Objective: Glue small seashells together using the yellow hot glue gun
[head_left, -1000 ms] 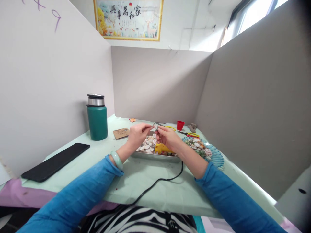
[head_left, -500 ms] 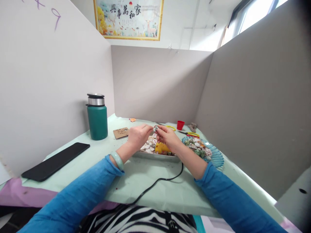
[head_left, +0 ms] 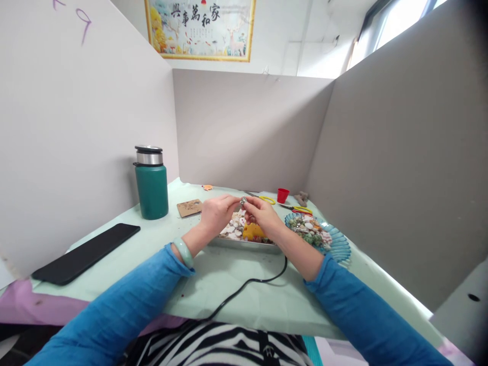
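My left hand (head_left: 216, 212) and my right hand (head_left: 263, 215) meet fingertip to fingertip above a metal tray (head_left: 244, 243) of pale shells. Between the pinched fingers of both hands sits one small pale piece (head_left: 242, 201), too small to name. A yellow object (head_left: 253, 232) lies in the tray under my right hand. A black cable (head_left: 244, 285) runs from the tray's front edge toward me. A pale green bangle (head_left: 183, 251) is on my left wrist.
A blue shell-shaped dish (head_left: 337, 246) of mixed shells sits right of the tray. Behind stand a red cup (head_left: 282, 195), yellow-handled tools (head_left: 301, 209) and a brown card (head_left: 189, 207). A green flask (head_left: 151, 184) and a black phone (head_left: 86, 252) are at left. Grey partitions enclose the table.
The hands have closed in and dropped slightly, the small piece now held tight between both sets of fingertips. The view has tilted a little.
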Available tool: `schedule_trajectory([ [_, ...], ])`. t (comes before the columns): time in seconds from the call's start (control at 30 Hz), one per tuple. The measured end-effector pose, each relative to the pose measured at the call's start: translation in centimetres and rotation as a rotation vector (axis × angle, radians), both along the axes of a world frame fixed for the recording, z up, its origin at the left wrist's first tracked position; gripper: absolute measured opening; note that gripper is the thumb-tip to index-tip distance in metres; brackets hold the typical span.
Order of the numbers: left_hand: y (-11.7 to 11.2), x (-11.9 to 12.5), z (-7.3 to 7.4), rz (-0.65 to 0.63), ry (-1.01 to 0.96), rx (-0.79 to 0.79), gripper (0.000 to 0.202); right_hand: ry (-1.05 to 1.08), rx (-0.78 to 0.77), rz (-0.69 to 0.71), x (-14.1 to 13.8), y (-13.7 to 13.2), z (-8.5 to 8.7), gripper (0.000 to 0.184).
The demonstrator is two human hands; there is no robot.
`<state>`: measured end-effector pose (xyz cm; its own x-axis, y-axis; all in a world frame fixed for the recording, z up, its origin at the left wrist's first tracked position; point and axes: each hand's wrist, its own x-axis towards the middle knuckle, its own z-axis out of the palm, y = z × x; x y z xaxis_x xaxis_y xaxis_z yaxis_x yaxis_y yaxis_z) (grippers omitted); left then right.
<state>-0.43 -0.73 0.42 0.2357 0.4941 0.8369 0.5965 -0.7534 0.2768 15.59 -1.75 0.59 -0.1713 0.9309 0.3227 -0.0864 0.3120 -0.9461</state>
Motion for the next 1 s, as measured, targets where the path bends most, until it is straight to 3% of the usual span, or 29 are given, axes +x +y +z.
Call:
schedule_trajectory([
  [0.47, -0.10, -0.01, 0.15, -0.093, -0.059, -0.042, 0.020, -0.001, 0.027, 0.025, -0.01, -0.18, 0.08, 0.026],
  [0.83, -0.01, 0.18, 0.10, -0.025, 0.063, 0.186, 0.020, 0.003, 0.056, 0.020, 0.13, 0.04, -0.23, 0.029],
  [1.0, -0.36, 0.19, 0.49, -0.086, -0.025, 0.064, 0.027, 0.033, 0.070, 0.001, 0.08, -0.06, -0.08, 0.034],
])
